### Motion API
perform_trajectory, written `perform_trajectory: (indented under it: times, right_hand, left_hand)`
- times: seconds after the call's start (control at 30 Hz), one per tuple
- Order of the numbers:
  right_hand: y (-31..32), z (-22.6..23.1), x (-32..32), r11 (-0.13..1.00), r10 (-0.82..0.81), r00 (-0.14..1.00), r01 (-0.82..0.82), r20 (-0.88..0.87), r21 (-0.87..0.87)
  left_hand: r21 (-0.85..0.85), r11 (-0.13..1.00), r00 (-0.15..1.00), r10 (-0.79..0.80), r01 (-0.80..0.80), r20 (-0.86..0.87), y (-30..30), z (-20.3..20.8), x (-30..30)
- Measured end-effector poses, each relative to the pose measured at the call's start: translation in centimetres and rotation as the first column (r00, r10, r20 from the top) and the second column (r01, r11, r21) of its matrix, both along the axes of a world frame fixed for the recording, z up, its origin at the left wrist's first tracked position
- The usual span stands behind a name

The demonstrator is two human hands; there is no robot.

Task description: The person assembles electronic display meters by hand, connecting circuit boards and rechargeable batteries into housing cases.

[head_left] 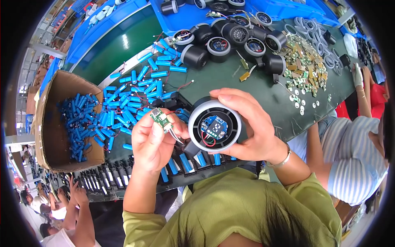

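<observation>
My right hand [257, 127] is wrapped round a round black fan head [194, 131] with a pale grey rim. Its open side faces up and shows a small blue circuit board [214, 126] inside, with red and green wires. Pinched between the fingers of my left hand [150, 144] is a little green circuit board [161, 118], just left of the fan head. White wires hang from this board toward the head, and a red wire runs off near its top. Where those wires end is hidden by my fingers and the rim.
Blue battery cells [123, 109] lie heaped left of my hands and in a cardboard box [45, 123]. Black fan heads [236, 35] crowd the far side, beside piled circuit boards [304, 61] and grey rings [319, 39]. Black holders [191, 164] line the near edge. People sit on both sides.
</observation>
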State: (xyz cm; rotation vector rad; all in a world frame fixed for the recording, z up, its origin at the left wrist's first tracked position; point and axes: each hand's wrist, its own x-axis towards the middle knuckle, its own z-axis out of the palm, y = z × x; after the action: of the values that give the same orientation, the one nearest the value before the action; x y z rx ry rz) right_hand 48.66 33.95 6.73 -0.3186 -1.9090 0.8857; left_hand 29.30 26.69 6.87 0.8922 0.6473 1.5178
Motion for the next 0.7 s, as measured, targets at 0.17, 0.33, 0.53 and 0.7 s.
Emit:
perform_trajectory:
  times: [0.17, 0.33, 0.53, 0.7]
  right_hand:
    - [1.4, 0.0, -1.7, 1.000, 0.010, 1.000, -0.011, -0.010, -0.026]
    - [3.1, 0.1, -3.4, 0.999, 0.041, 0.999, -0.041, -0.012, -0.014]
    - [4.9, 0.1, -5.6, 0.995, 0.059, 0.998, -0.061, -0.027, -0.085]
    - [6.7, 0.4, -7.6, 0.993, 0.025, 0.998, -0.019, 0.052, -0.113]
  left_hand:
    - [0.009, 1.000, 1.000, 0.015, -0.015, 0.006, 1.2, 0.3, -1.6]
    - [-0.002, 1.000, 1.000, 0.016, -0.016, -0.021, 2.5, 0.6, -3.4]
    - [0.015, 0.999, 0.999, 0.032, -0.031, -0.021, 4.0, 0.8, -5.3]
    - [-0.027, 0.994, 0.994, 0.104, -0.103, 0.043, 5.9, 1.3, -6.6]
